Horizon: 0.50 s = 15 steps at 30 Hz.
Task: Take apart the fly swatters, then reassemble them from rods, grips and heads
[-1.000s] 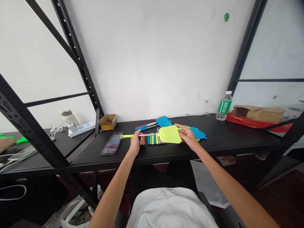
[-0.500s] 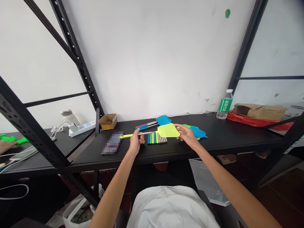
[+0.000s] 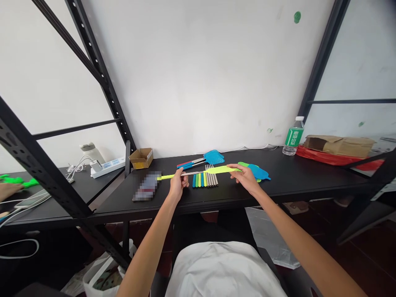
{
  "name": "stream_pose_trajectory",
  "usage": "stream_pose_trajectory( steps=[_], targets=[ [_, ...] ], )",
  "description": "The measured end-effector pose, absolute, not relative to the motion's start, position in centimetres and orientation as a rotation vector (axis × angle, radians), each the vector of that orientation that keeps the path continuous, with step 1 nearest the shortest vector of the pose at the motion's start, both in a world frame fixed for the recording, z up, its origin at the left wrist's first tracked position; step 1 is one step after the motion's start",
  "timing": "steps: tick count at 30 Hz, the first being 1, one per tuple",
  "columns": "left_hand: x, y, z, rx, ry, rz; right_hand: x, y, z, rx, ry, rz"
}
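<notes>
A yellow fly swatter [image 3: 219,169] is stretched between my hands above the black desk, its perforated head seen nearly edge-on. My left hand [image 3: 178,182] is closed around its metal rod, with the yellow handle [image 3: 168,177] sticking out to the left. At the far end of the head, my right hand [image 3: 243,176] pinches its edge. Below lie a row of several coloured handle tubes [image 3: 199,180] and several metal rods [image 3: 212,178]. Loose green and blue swatter heads [image 3: 259,172] rest just beyond my right hand.
Behind my hands lie a blue-headed swatter [image 3: 214,157] and other rods. A blurred phone-like slab [image 3: 146,186] and small cardboard box [image 3: 141,158] are left. A water bottle [image 3: 293,137] stands right. Black shelf posts [image 3: 46,161] flank the desk; another person's hand [image 3: 10,191] is far left.
The yellow swatter's head has turned from face-on to nearly edge-on as my right fingers rotated it. My left hand stays around the rod in about the same place.
</notes>
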State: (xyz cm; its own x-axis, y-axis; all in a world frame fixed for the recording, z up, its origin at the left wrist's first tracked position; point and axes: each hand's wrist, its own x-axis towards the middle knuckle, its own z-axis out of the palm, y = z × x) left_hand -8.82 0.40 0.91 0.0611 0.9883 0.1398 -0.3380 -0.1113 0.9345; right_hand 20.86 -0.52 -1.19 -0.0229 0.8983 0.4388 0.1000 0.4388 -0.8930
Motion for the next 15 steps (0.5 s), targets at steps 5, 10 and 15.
stream_pose_trajectory(
  steps=[5, 10, 15],
  targets=[
    [-8.77, 0.38, 0.89, 1.056, 0.858, 1.387, 20.66, -0.86, -0.82, -0.972, -1.434, 0.808],
    [-8.78, 0.5, 0.76, 1.081, 0.855, 1.387, 20.5, -0.86, -0.75, -0.973, -1.443, 0.823],
    [-8.73, 0.6, 0.75, 1.086, 0.867, 1.388, 20.72, -0.19, -1.39, -0.918, -1.457, 0.854]
  ],
)
